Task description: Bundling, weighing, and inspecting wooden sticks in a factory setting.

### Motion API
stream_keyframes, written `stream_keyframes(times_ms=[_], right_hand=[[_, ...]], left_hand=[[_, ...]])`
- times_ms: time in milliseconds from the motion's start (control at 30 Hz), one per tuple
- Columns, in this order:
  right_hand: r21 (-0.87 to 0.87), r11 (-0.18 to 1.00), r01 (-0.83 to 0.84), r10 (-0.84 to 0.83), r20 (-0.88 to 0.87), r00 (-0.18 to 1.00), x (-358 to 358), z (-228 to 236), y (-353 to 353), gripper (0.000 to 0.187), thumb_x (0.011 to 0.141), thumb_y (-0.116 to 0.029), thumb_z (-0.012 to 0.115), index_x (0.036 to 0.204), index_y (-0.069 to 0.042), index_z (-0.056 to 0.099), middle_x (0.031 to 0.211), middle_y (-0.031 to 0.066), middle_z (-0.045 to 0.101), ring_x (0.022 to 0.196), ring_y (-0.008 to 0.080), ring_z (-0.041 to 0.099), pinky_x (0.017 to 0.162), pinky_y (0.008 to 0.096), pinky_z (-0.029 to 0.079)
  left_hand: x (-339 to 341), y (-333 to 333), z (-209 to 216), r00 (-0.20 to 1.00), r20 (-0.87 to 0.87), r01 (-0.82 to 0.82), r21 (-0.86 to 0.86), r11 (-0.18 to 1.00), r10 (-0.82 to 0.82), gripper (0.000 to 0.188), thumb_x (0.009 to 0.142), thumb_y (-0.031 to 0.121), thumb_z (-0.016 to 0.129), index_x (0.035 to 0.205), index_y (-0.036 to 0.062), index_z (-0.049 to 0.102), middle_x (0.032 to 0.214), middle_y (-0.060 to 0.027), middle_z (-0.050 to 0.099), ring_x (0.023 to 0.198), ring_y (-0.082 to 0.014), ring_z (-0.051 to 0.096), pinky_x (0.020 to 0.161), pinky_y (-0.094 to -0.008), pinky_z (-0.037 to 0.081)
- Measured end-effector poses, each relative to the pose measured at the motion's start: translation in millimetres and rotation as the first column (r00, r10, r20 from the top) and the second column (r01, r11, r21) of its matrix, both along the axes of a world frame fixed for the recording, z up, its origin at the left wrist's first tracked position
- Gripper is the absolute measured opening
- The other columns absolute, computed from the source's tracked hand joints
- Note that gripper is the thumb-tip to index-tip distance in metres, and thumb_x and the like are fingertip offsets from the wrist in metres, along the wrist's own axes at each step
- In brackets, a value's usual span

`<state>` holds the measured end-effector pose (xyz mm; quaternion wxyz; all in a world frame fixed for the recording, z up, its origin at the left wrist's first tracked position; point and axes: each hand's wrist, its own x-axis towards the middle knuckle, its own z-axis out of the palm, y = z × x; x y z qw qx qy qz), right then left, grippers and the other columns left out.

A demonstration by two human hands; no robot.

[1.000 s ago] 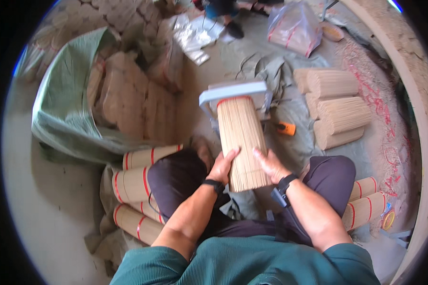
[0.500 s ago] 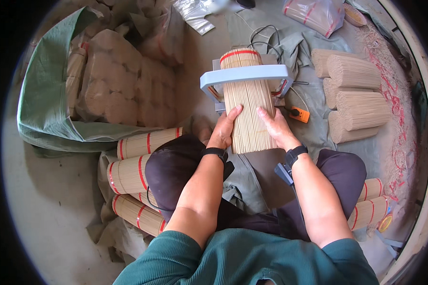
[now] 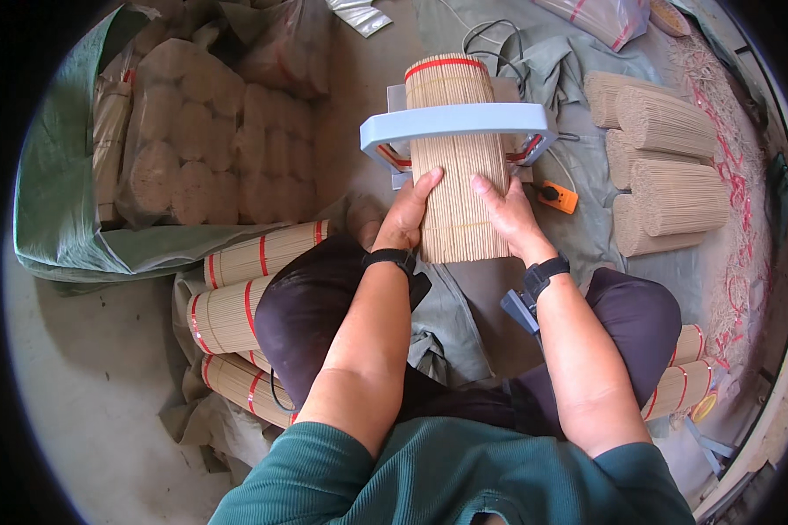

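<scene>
A thick bundle of thin wooden sticks lies between my two hands, passing under the pale blue arch of a strapping machine. One red band circles its far end, and a thin tan tie shows closer to me. My left hand grips the bundle's left side, thumb on top. On the opposite side my right hand holds it the same way. Fingers beneath the bundle are hidden. Red strap shows inside the arch on both sides of the sticks.
Unbanded stick bundles are stacked at the right. Red-banded bundles lie by my left knee, others by my right. A green sack with wrapped bundles stands at the left. An orange power socket and cables lie beside the machine.
The view has shifted slightly, so the machine and bundle appear higher in the picture. Both hands keep their hold on the bundle, which stays under the arch.
</scene>
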<state>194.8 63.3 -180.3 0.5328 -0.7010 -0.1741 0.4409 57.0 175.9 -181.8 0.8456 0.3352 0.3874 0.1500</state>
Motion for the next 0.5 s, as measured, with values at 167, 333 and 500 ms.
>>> stream_keyframes(times_ms=[167,333,500], right_hand=[[-0.011,1.000,0.021,-0.021,0.002,1.000,-2.5,3.9,3.1,0.092,0.074,-0.054,0.071,0.128,0.010,0.033,0.121,0.0257,0.053,0.111,0.0302,0.054,0.093,0.0363,0.044],[-0.020,1.000,0.015,-0.016,-0.024,1.000,-1.2,0.3,2.6,0.089,0.076,-0.053,0.070,0.127,0.010,0.034,0.119,0.0242,0.054,0.110,0.0285,0.055,0.092,0.0357,0.044],[-0.004,1.000,0.011,-0.011,-0.034,0.999,-3.1,-0.3,2.8,0.091,0.075,-0.055,0.069,0.128,0.010,0.033,0.121,0.0245,0.052,0.111,0.0292,0.054,0.093,0.0357,0.044]], left_hand=[[-0.6,4.9,-3.2,1.000,0.006,0.027,-0.003,1.000,-0.027,0.078,0.076,0.046,0.070,0.131,-0.0016,0.041,0.120,-0.0138,0.057,0.107,-0.0238,0.056,0.093,-0.0350,0.044],[1.5,5.5,0.2,0.998,0.008,0.056,0.015,0.998,-0.057,0.078,0.076,0.047,0.070,0.131,-0.0013,0.042,0.120,-0.0138,0.057,0.107,-0.0236,0.056,0.093,-0.0350,0.044],[-0.8,7.8,-1.4,0.997,0.019,0.076,0.027,0.997,-0.077,0.078,0.075,0.047,0.070,0.130,-0.0012,0.043,0.120,-0.0140,0.057,0.107,-0.0235,0.056,0.092,-0.0350,0.044]])
